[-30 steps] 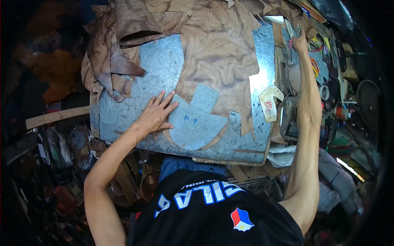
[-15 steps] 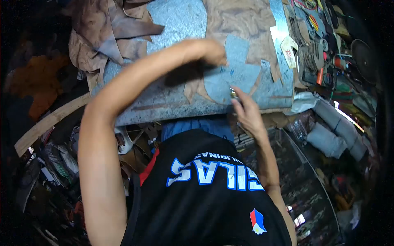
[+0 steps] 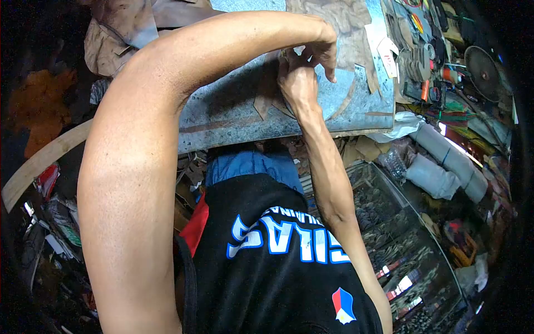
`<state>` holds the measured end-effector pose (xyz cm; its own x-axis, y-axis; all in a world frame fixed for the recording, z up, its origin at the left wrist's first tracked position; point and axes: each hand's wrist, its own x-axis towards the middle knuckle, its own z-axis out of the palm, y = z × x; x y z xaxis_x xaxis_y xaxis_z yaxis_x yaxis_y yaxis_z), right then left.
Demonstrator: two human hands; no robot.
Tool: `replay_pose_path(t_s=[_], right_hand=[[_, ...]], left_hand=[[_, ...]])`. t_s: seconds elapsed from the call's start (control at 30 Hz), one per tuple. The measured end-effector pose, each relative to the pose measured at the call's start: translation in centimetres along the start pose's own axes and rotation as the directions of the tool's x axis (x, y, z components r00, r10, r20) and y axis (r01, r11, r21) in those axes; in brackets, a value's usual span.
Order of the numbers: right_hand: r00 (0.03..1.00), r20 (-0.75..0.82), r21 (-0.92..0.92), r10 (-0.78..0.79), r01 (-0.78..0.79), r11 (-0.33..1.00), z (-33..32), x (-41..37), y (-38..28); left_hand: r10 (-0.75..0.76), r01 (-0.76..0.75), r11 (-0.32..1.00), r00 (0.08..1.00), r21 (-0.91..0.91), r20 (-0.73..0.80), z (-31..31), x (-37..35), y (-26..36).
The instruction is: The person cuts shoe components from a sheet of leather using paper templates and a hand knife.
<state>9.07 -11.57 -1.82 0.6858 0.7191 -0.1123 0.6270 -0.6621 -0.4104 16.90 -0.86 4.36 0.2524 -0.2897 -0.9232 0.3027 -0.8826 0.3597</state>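
Observation:
My left hand [image 3: 324,47] reaches across from the left over the workbench, its wrist bent and its fingers apart and pointing down. Just below it, my right hand [image 3: 300,80] is closed around a small shiny tool [image 3: 285,53], mostly hidden by the fingers. Both hands are over a flat grey-blue piece [image 3: 336,92] lying on brown leather [image 3: 344,25]. Much of this piece is covered by my hands and left arm. A narrow brown leather edge [image 3: 342,104] curves along its right side.
Brown leather sheets [image 3: 119,25] are heaped at the bench's far left. A white cut-out piece [image 3: 387,57] lies at the right, beside dark stacked shapes [image 3: 414,67] and tools. Rolled plastic-wrapped material [image 3: 450,161] stands below right. The bench's front edge [image 3: 245,146] is near my waist.
My right hand has moved up and left with the small tool, close to my left hand. My left hand has shifted up and right, and its arm looms larger.

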Motion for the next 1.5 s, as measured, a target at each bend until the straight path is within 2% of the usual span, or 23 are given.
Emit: replay_pose_path(t_s=[0.07, 0.17, 0.37, 0.73, 0.9, 0.97, 1.03, 1.2, 1.23, 1.27, 1.3, 1.33, 1.37, 1.43, 1.5], right_hand=[[0.993, -0.091, -0.010, -0.073, 0.073, 0.997, 0.3, 0.3, -0.1], [0.999, -0.054, -0.052, -0.008, 0.005, 0.999, 0.2, 0.5, -0.6], [0.999, 0.039, -0.051, 0.032, -0.030, 0.998, 0.0, 0.7, -0.7], [1.000, -0.020, -0.010, 0.002, -0.002, 1.000, 0.0, -0.6, -0.5], [0.999, -0.023, 0.051, 0.047, -0.046, 0.998, -1.4, -2.7, -1.8], [0.999, -0.046, 0.076, -0.004, 0.008, 0.997, -1.6, -3.5, -1.6], [0.999, -0.033, 0.097, 0.017, -0.014, 0.995, -2.3, -4.5, -2.0], [0.999, -0.034, 0.144, 0.006, -0.001, 0.990, -3.2, -6.8, -1.9], [1.000, 0.008, 0.126, 0.023, -0.024, 0.992, -3.6, -7.2, -2.0], [0.998, 0.049, 0.107, 0.039, -0.044, 0.993, -3.8, -7.5, -2.0], [0.998, 0.050, 0.107, 0.036, -0.041, 0.993, -3.7, -7.9, -1.6], [1.000, 0.011, 0.116, -0.018, 0.017, 0.993, -3.4, -8.3, -1.0], [0.997, -0.030, 0.124, -0.069, 0.073, 0.990, -3.1, -8.7, -0.6], [0.998, -0.022, 0.134, -0.060, 0.063, 0.989, -3.2, -9.2, -0.6], [0.999, -0.014, 0.141, -0.047, 0.048, 0.989, -3.4, -9.6, -0.4]], left_hand=[[-0.016, 0.016, 1.000, 1.000, 0.002, -0.007, 0.3, -0.3, 0.0], [-0.023, 0.023, 1.000, 0.999, 0.013, -0.022, 0.6, -0.4, 0.1], [-0.025, 0.026, 1.000, 0.999, 0.017, -0.046, 0.6, -0.5, 0.0], [-0.006, 0.003, 0.995, 1.000, -0.098, -0.027, 0.8, 0.5, -0.4], [0.174, -0.181, 0.980, 0.981, -0.078, -0.079, 1.8, 0.1, -1.0], [0.165, -0.173, 0.982, 0.981, -0.076, -0.101, 2.3, 0.4, -0.9], [0.153, -0.164, 0.984, 0.980, -0.075, -0.126, 2.4, 0.7, -1.1], [0.247, -0.248, 0.969, 0.959, 0.011, -0.137, 2.8, -0.6, -1.7], [0.247, -0.249, 0.969, 0.959, 0.008, -0.137, 2.7, -0.1, -2.3], [0.327, -0.318, 0.944, 0.935, 0.084, -0.139, 2.5, 0.5, -3.2], [0.426, -0.352, 0.896, 0.855, 0.272, -0.296, 3.3, 2.2, -3.7], [0.508, -0.304, 0.838, 0.740, 0.454, -0.441, 4.5, 2.3, -4.0], [0.492, -0.194, 0.852, 0.612, 0.486, -0.619, 6.0, 2.5, -4.4], [0.466, 0.021, 0.840, 0.486, 0.543, -0.739, 8.9, 3.2, -4.3], [0.430, 0.042, 0.854, 0.505, 0.519, -0.748, 10.7, 3.2, -4.4]])
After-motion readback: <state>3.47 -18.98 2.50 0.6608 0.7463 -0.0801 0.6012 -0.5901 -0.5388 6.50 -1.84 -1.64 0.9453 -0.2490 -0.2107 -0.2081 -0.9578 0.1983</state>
